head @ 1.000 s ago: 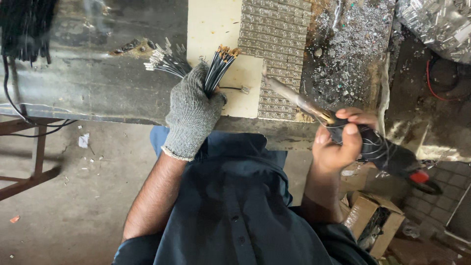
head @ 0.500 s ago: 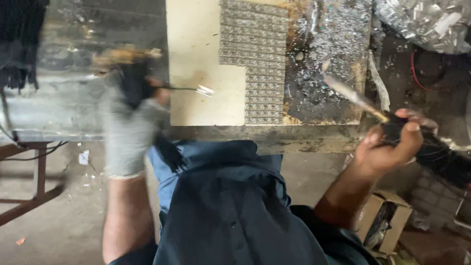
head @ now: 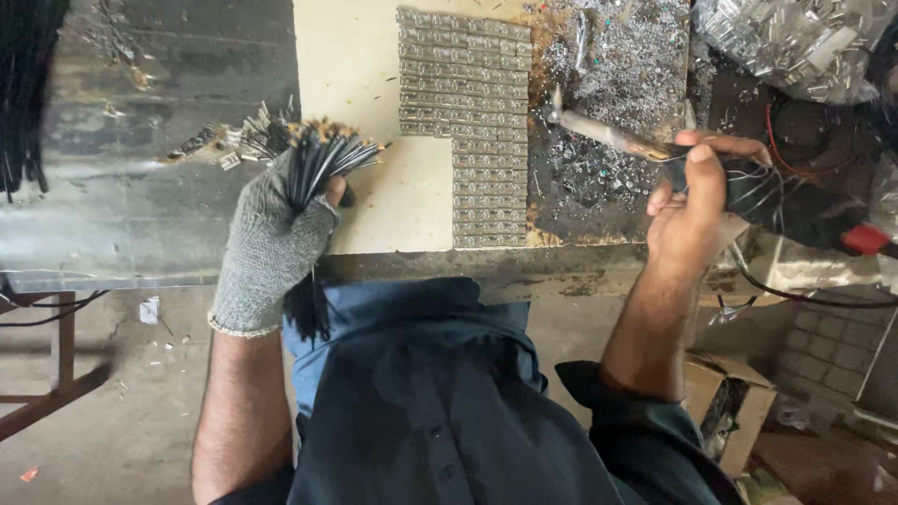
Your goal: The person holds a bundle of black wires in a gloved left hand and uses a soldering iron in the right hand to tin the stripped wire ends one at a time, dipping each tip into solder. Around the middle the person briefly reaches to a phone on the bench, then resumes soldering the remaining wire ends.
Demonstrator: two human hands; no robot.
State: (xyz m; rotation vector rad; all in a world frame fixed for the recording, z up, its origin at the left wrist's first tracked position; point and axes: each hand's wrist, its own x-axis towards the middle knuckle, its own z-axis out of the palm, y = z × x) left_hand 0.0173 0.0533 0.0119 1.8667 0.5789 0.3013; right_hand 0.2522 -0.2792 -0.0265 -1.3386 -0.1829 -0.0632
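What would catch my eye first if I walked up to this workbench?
Probably the left hand in a grey knitted glove, gripping a thick bundle of black wires fanned out at the bench's front edge. To its right, rows of small metal parts lie in a neat grid on a pale board, while the bare right hand holds a soldering iron over silvery scrap.

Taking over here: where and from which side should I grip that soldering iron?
Grip the soldering iron on its dark handle, where the right hand wraps it now, coming from the right. The bare metal shaft points left over the solder scraps and is probably hot; the cable trails off the right end.
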